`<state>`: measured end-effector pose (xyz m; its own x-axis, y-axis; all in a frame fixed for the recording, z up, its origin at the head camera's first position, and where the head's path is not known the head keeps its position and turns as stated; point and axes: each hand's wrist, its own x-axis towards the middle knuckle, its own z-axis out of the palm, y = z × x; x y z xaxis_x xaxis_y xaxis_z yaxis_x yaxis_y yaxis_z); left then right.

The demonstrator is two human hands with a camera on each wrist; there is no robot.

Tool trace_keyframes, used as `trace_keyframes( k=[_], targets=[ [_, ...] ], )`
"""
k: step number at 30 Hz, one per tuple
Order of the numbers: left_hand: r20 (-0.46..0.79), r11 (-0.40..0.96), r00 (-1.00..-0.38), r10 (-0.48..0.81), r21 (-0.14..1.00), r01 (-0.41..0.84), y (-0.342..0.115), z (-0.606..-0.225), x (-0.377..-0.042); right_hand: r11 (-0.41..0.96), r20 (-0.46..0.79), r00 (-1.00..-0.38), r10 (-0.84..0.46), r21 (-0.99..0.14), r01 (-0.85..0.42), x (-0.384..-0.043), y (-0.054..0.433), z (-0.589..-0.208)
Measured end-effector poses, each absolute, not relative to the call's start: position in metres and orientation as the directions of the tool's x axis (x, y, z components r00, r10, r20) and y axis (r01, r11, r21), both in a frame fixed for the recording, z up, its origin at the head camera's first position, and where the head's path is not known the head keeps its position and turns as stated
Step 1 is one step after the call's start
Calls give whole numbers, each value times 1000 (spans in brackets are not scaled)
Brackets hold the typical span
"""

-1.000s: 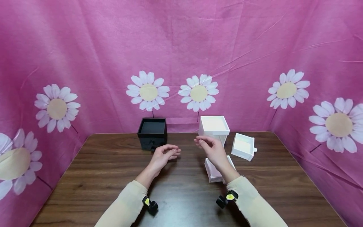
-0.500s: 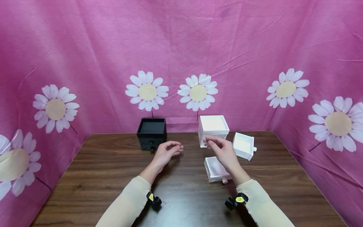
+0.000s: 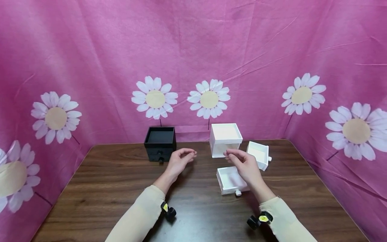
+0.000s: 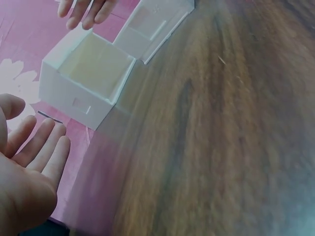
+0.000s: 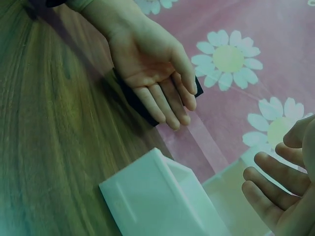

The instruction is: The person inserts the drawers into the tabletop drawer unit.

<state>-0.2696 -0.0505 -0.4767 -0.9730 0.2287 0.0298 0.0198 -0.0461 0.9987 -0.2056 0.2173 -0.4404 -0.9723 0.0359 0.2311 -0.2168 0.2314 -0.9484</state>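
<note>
So, loosely spread: L grip (image 3: 179, 162) nr blk box (image 3: 158, 147), R grip (image 3: 245, 166) nr wht drawers (image 3: 228, 190)

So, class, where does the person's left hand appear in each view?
Head: left hand just left of centre, below mid-height.
Left wrist: left hand at lower left, cut by the edge.
Right wrist: left hand near upper centre.
Shared landmark: wood-grain table.

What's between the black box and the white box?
In the head view, the left hand partly covers that gap; otherwise, bare table shows between the black box and white box.
</note>
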Motion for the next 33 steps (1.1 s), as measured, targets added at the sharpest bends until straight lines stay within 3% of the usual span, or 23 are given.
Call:
trace_keyframes(
  k=[33],
  targets=[
    [56, -21, -984, 168, 998, 53, -12, -467, -298, 373, 365, -927, 84, -874, -311, -142, 264, -451]
  ],
)
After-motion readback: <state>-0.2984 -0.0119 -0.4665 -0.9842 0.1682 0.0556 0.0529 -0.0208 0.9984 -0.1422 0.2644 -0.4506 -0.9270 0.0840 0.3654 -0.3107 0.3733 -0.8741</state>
